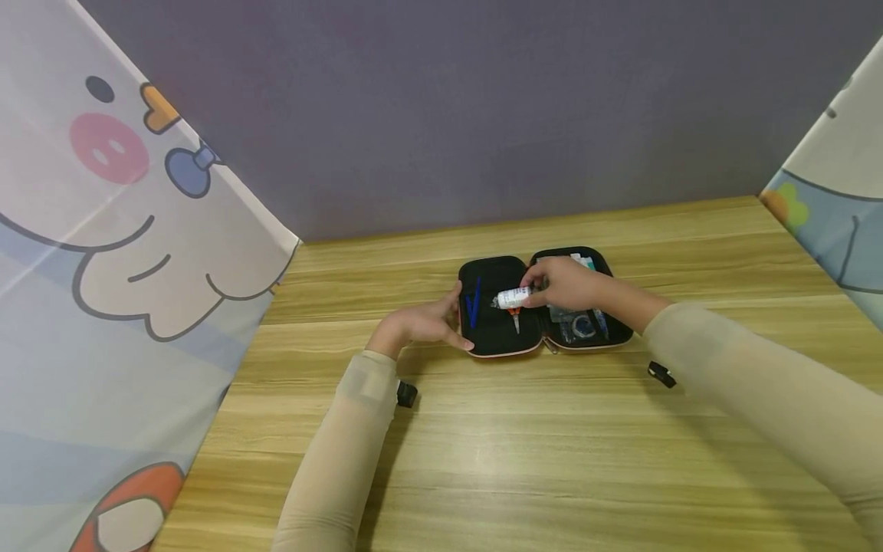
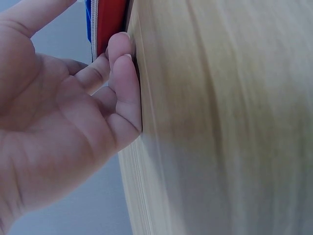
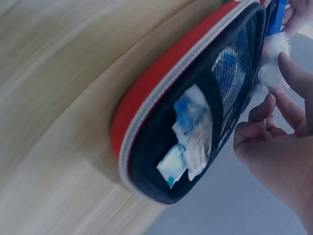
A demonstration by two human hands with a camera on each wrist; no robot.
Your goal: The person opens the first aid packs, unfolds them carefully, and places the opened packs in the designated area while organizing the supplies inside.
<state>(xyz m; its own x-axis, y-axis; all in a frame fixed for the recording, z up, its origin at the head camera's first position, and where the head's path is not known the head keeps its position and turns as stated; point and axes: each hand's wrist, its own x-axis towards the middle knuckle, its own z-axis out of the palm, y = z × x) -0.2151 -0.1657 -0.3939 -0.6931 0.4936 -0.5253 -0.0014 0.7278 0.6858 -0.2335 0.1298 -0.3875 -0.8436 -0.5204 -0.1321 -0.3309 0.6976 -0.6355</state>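
Note:
An open zip case point(image 1: 500, 346), red outside and black inside, lies on the table. My left hand point(image 1: 428, 322) holds its left end, thumb at the front corner and fingers along the side. In the left wrist view, the curled fingers of that hand point(image 2: 93, 98) touch table and case. My right hand point(image 1: 562, 282) pinches a white bandage roll point(image 1: 513, 297) in clear plastic above the case's left half. Beneath the roll are small orange-handled scissors point(image 1: 516, 322), partly covered. Blue plastic tweezers point(image 1: 474, 305) lie left of them.
White and blue wrapped packets point(image 3: 190, 132) sit in the case's right half, beside a mesh pocket point(image 3: 230, 83). A clear bag with a ring-shaped item point(image 1: 582, 326) is there too. Behind the wooden table point(image 1: 524, 445) stands a grey wall point(image 1: 483, 115); a printed cloth point(image 1: 138, 268) hangs at left.

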